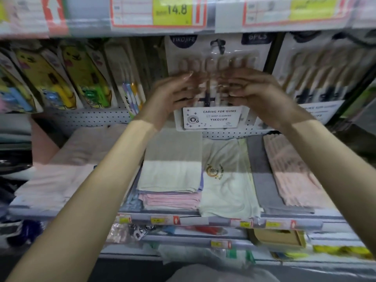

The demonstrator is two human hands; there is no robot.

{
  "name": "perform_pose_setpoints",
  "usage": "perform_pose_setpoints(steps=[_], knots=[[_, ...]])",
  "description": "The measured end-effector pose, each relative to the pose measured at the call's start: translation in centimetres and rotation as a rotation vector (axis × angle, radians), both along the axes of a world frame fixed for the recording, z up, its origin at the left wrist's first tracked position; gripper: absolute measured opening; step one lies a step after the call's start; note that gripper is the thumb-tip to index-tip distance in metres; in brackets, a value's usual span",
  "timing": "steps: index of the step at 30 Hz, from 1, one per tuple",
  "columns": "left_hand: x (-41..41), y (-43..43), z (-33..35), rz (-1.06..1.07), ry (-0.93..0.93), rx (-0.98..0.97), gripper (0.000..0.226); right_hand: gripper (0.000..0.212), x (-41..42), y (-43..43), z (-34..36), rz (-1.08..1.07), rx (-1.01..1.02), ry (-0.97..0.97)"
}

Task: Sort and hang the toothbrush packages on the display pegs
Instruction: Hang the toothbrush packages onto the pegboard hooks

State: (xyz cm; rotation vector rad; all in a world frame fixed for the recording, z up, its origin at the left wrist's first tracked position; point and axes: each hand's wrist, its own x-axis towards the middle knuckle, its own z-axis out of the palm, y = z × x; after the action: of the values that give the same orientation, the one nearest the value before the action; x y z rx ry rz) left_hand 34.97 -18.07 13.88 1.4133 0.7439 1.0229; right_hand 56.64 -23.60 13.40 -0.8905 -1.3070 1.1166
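A white YIKOJIFE toothbrush multi-pack [211,118] hangs straight ahead from a dark peg hook [218,44] on the pegboard. Both of my hands are raised in front of its clear blister and are blurred by motion. My left hand [171,94] has its fingers lying against the left half of the blister, fingertips pointing up and right. My right hand [258,92] mirrors it on the right half. The fingers look loosely bent and rest on the pack's front rather than round its edges. The hands hide the brush handles.
Yellow cartoon toothbrush packs [85,78] hang to the left and a second white multi-pack [317,78] to the right. Price tags [173,11] line the shelf edge above. Folded towels [173,171] lie on the shelf below the pegboard [91,119].
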Motion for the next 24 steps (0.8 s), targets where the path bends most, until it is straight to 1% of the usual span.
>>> perform_pose_setpoints(steps=[1, 3, 4, 7, 10, 13, 17, 20, 22, 24], knots=[[0.0, 0.3, 0.1, 0.001, 0.008, 0.001, 0.031, 0.039, 0.0, 0.2, 0.1, -0.014, 0.004, -0.003], [0.3, 0.7, 0.2, 0.008, 0.019, -0.003, 0.02, 0.038, 0.0, 0.4, 0.0, -0.045, 0.005, -0.015], [0.5, 0.9, 0.4, 0.011, 0.011, -0.014, 0.019, 0.039, 0.0, 0.7, 0.0, -0.065, 0.001, -0.031], [0.7, 1.3, 0.5, 0.001, -0.02, -0.048, 0.025, 0.039, 0.0, 1.4, 0.2, -0.097, -0.009, -0.06], [0.6, 1.7, 0.6, -0.028, -0.024, -0.065, 0.021, 0.044, -0.1, 1.6, 0.2, -0.106, -0.022, -0.038], [0.4, 2.2, 0.9, -0.06, -0.033, -0.085, 0.022, 0.046, -0.2, 1.7, 0.3, -0.109, -0.036, -0.026], [0.3, 2.5, 0.7, -0.075, -0.009, -0.07, 0.025, 0.043, -0.3, 1.6, 0.5, -0.11, -0.056, 0.006], [0.2, 1.7, 0.0, -0.033, -0.033, -0.029, 0.024, 0.039, -0.3, 1.1, 0.4, -0.082, -0.031, -0.031], [0.0, 0.8, -0.4, 0.006, -0.049, -0.003, 0.028, 0.039, -0.3, 0.6, 0.3, -0.056, -0.017, -0.058], [0.0, 0.2, -0.7, 0.035, -0.023, 0.005, 0.026, 0.041, 0.0, 0.1, 0.2, -0.048, -0.003, -0.069]])
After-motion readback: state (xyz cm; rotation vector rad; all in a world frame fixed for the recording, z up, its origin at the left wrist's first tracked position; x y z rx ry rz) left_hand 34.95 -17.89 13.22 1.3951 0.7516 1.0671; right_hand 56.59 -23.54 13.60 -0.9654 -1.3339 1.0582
